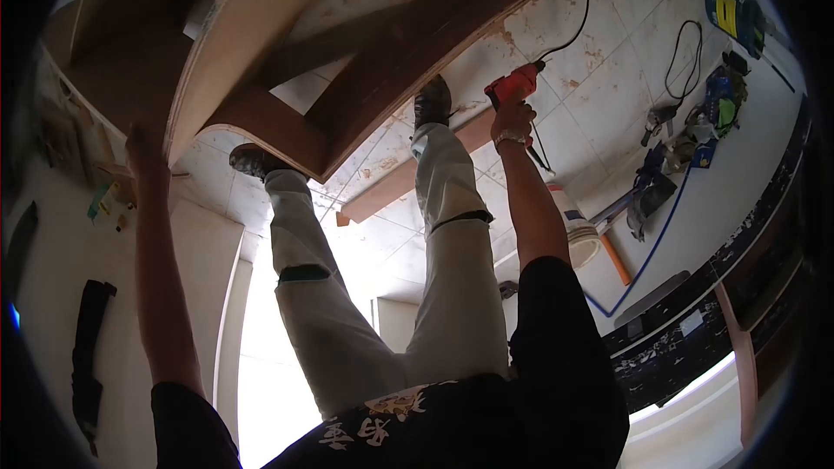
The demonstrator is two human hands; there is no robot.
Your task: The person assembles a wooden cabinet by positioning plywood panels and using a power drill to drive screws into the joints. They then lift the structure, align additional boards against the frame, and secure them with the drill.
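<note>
My right hand (512, 124) is wrapped round the handle of a red corded power tool (516, 85), held out above the tiled floor on the right. A black cord runs up from the tool. On the left, my left hand (146, 152) is at the lower edge of a large wooden frame (248, 35) with curved boards; its fingers are too dark to make out. The frame fills the upper left, and its near corner (323, 175) hangs in front of my shoes.
A long wooden board (391, 188) lies on the floor by my feet. To the right are a white bucket (580, 239), another power tool (660, 119), tool bags (719, 108), a blue-green container (735, 15) and a blue hose (662, 247).
</note>
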